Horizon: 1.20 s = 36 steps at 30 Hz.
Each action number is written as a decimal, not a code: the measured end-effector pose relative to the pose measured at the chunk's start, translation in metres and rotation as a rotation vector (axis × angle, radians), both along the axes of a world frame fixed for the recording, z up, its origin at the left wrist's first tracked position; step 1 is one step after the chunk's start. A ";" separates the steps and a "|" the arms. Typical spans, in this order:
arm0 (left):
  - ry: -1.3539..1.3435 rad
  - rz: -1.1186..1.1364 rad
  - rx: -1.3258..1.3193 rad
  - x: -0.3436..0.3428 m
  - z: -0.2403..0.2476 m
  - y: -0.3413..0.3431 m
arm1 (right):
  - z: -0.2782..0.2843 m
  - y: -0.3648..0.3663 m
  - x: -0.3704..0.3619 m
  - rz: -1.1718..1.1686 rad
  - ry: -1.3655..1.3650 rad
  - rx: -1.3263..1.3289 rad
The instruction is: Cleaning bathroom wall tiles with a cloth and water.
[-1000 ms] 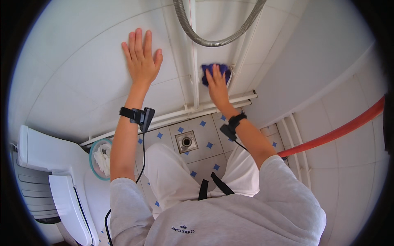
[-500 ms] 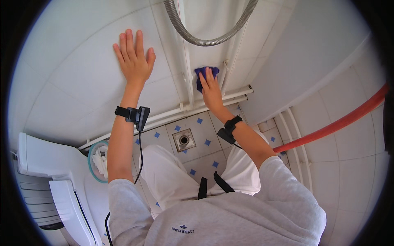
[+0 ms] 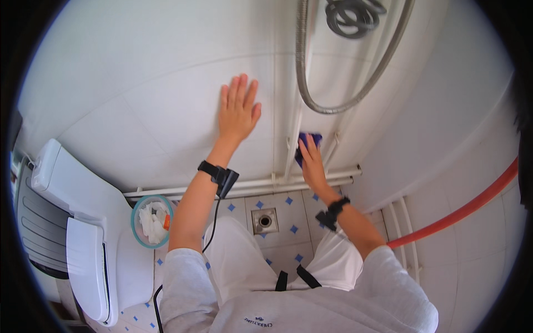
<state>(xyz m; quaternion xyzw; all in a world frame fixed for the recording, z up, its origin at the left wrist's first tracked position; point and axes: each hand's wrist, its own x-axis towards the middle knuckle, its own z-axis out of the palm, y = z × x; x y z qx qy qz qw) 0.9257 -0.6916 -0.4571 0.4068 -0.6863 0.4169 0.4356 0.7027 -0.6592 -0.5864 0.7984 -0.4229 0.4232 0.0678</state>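
White tiled bathroom wall (image 3: 139, 94) | blue cloth (image 3: 307, 145) is low on wall, between two upright white pipes (image 3: 292, 144) | right hand (image 3: 312, 166) presses cloth flat, fingers stretched over it | left hand (image 3: 238, 110) open, palm flat on wall, holds nothing | metal shower hose (image 3: 344, 102) hangs above | floor drain (image 3: 265, 220) below | toilet (image 3: 78, 233) at left.

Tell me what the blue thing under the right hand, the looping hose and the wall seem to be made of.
The blue cloth under the right hand looks like soft fabric: it bunches and has no shine. The hose looks like ribbed metal, grey with a dull gleam, though it may be plastic. The wall looks like glossy white glazed tile, with thin joint lines.
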 end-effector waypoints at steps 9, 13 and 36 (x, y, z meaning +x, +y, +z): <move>0.075 -0.313 0.223 0.030 0.035 0.039 | 0.195 0.035 0.097 0.412 -0.142 -0.631; 0.206 -0.114 0.063 0.061 0.036 0.051 | 0.339 -0.025 0.136 0.367 -0.090 -0.825; 1.241 -0.128 -0.018 0.126 0.000 0.059 | 0.443 -0.021 0.265 0.194 0.322 -0.779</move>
